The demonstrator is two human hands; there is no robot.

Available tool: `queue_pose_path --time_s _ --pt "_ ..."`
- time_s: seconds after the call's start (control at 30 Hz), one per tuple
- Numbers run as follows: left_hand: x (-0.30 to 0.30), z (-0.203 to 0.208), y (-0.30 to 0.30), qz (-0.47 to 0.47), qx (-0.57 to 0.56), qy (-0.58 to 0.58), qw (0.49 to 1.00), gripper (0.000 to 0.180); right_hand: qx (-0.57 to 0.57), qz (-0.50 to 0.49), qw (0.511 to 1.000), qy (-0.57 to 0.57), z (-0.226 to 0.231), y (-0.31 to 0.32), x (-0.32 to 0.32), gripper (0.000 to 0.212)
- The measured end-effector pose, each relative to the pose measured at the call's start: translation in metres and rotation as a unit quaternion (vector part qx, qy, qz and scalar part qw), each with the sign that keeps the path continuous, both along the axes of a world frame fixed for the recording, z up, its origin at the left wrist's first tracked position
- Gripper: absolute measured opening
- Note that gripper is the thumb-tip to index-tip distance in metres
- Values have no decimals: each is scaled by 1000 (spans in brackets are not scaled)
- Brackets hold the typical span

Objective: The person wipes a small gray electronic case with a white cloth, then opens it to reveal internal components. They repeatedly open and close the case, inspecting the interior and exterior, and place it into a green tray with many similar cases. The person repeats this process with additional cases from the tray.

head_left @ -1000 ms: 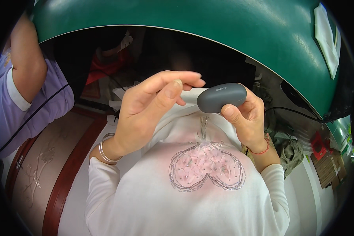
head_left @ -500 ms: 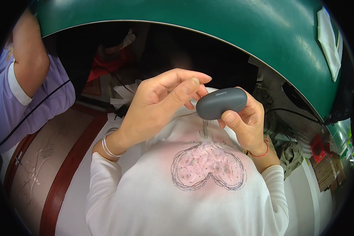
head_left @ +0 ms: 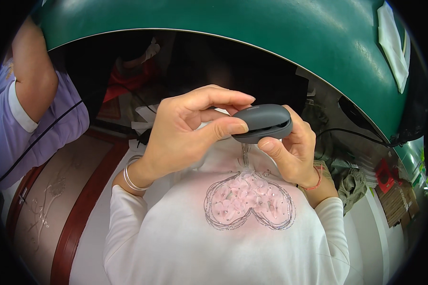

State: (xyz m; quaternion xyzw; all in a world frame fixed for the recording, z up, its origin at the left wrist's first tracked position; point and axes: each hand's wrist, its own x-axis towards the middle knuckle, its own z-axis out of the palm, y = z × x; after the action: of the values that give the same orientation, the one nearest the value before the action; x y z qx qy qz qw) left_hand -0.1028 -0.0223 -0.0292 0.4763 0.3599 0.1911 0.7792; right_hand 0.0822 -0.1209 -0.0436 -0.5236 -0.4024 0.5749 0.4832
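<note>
A dark grey oval earbud case [head_left: 266,116] is held up in front of my chest, its lid lifted a little so a narrow dark gap shows along the side facing me. My right hand [head_left: 295,147] grips the case from the right and below, with its thumb along the front of the lower half. From the left, my left hand [head_left: 185,128] pinches the lid's left end, thumb in front and fingers at the top and behind. What lies inside the case is hidden in shadow.
A green table [head_left: 214,19] curves across the far side, with a white cloth [head_left: 392,52] on its right. Another person's arm [head_left: 33,71] in a lilac top is at the left, beside a black cable [head_left: 38,135]. Stacked cardboard [head_left: 399,204] stands at the right.
My left hand has moved right and taken hold of the case's lid. The case, shut before, is now slightly open. My right hand keeps its grip.
</note>
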Motion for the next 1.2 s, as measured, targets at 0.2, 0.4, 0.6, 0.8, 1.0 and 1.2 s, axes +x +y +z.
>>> queue_pose_path --time_s 0.2,0.4,0.6,0.8,1.0,1.2 --pt "-2 -5 0 -25 149 -18 988 31 8 -5 1000 19 -2 1 4 32" --pt "9 9 -7 -10 218 22 976 37 37 16 996 -76 11 3 11 36" --pt "21 28 20 -78 116 -9 990 33 101 39 987 -121 23 12 32 41" --pt "29 51 40 -70 -35 -98 992 31 129 39 980 -145 43 24 47 42" --pt "40 69 56 -4 329 -127 936 30 175 -2 970 -167 69 54 53 35" --pt "40 63 78 49 465 -85 880 39 177 83 942 -275 112 104 54 34"
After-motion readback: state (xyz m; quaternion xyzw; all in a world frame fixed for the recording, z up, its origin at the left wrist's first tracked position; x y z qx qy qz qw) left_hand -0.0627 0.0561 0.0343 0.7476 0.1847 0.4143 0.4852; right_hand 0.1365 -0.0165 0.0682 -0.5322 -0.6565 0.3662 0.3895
